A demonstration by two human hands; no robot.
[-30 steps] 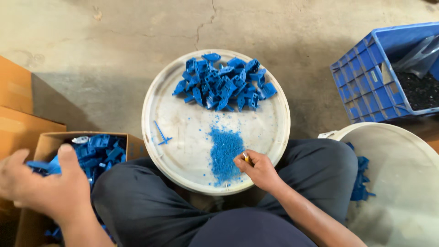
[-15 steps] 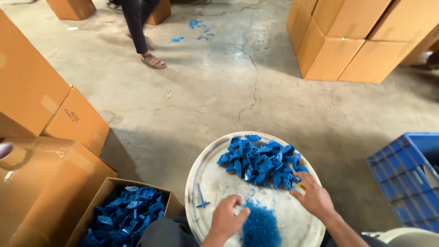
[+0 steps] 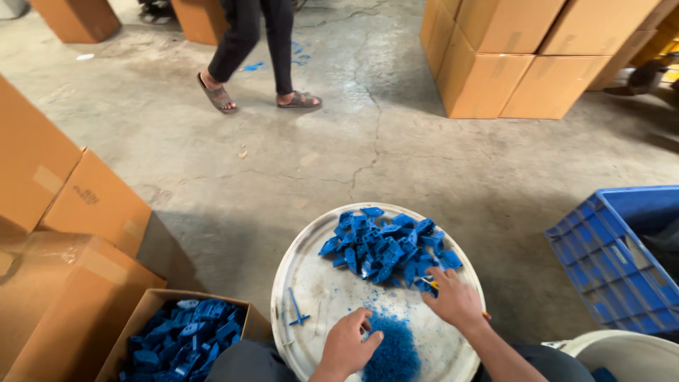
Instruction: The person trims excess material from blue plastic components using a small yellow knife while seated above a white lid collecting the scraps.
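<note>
Left hand (image 3: 348,344) rests palm down, fingers loosely curled, on the near part of the white tray (image 3: 304,297), touching the heap of blue crumbs (image 3: 393,350); whether it holds anything cannot be told. Right hand (image 3: 453,301) grips a small tool and reaches into the pile of blue parts (image 3: 385,247) at the far right of the tray. Risk: the pile sits close to the right rim, so a sweep may push parts onto the floor (image 3: 283,155). A person (image 3: 254,42) walks far off; stray pieces there could be trodden on.
</note>
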